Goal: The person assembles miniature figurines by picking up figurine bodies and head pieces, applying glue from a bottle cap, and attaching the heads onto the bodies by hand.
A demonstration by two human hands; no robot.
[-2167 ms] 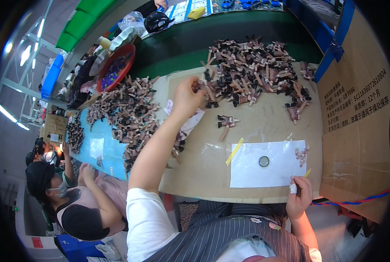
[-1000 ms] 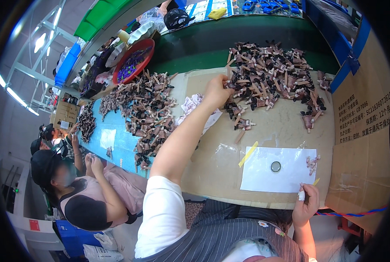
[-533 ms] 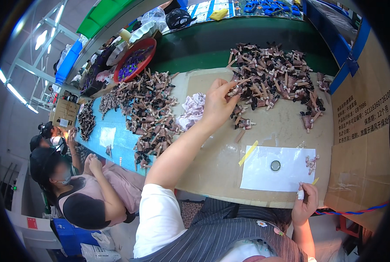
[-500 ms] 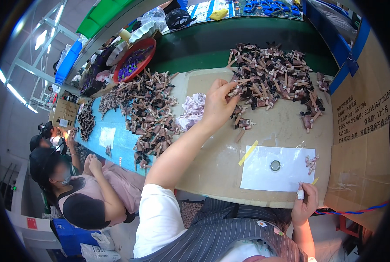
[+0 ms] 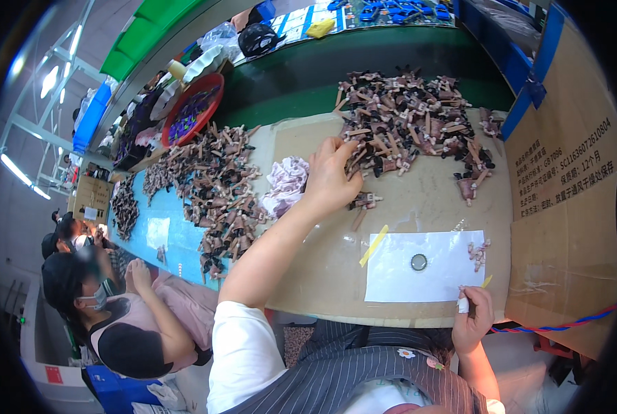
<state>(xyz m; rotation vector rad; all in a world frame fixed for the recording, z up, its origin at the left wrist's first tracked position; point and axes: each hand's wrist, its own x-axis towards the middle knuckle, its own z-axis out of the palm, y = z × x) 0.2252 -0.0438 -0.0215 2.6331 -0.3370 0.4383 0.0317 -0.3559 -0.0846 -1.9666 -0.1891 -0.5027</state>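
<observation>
My left hand (image 5: 332, 176) reaches to the near left edge of a heap of small doll figures (image 5: 408, 117), brown and black with pale limbs and flat tan strips. Its fingers curl toward the thumb around something at the heap; what lies between them is mostly hidden. Low at the right, my right hand (image 5: 474, 319) is closed at the corner of a white paper sheet (image 5: 391, 276). White tape wraps one of its fingers, and whatever it pinches is too small to name. On the sheet lie a round dark-rimmed disc (image 5: 419, 262) and several small pale pinkish parts (image 5: 477, 255).
Another figure heap (image 5: 229, 186) spreads to the left, beside a crumpled patterned cloth (image 5: 285, 185). A red basin (image 5: 208, 114) of purple pieces stands behind. A cardboard box (image 5: 564, 172) walls the right side. A co-worker (image 5: 129, 310) sits at the left.
The view has shifted, so the table appears farther left. My left hand has drawn slightly nearer to me along the heap's edge. My right hand stays by the sheet's corner, fingers closed.
</observation>
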